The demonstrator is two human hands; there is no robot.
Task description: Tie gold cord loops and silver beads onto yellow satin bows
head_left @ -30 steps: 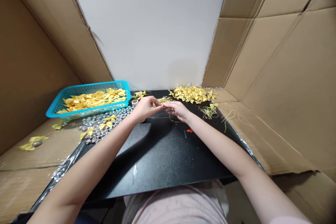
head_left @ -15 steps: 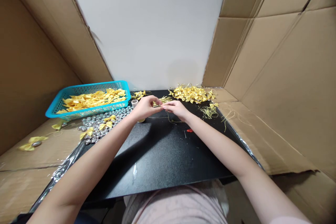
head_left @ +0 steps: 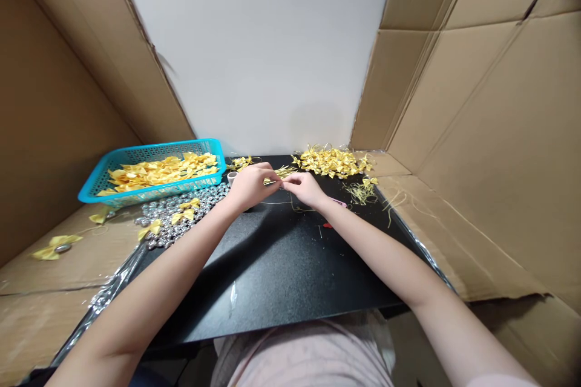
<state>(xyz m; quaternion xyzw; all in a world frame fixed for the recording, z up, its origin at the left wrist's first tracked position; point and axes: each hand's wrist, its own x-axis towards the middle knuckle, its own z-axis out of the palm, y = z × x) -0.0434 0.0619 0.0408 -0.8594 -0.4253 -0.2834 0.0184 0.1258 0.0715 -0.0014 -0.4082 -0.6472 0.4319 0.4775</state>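
Note:
My left hand (head_left: 252, 185) and my right hand (head_left: 305, 188) meet fingertip to fingertip above the back of the black table (head_left: 272, 278). Both are closed in a pinch, and whatever lies between the fingers is too small to name. Behind them lies a bundle of cut gold cords (head_left: 284, 173). A white spool (head_left: 232, 177) stands partly hidden by my left hand. Below my right wrist a loose gold cord (head_left: 297, 208) lies on the table, and a pink-handled tool (head_left: 339, 202) shows partly from behind that forearm.
At the left stands a blue basket (head_left: 152, 193) of yellow ribbon bows, with silvery beads (head_left: 175, 227) in front. A pile of finished-looking bows (head_left: 331, 161) lies at the back right, near cord scraps (head_left: 361, 193). A red piece (head_left: 327, 225) lies by my right forearm. Cardboard walls (head_left: 490, 133) flank the table.
My fingertips have drawn tighter together, with the left hand turned slightly palm-down. The pink-handled tool now shows beside my right wrist.

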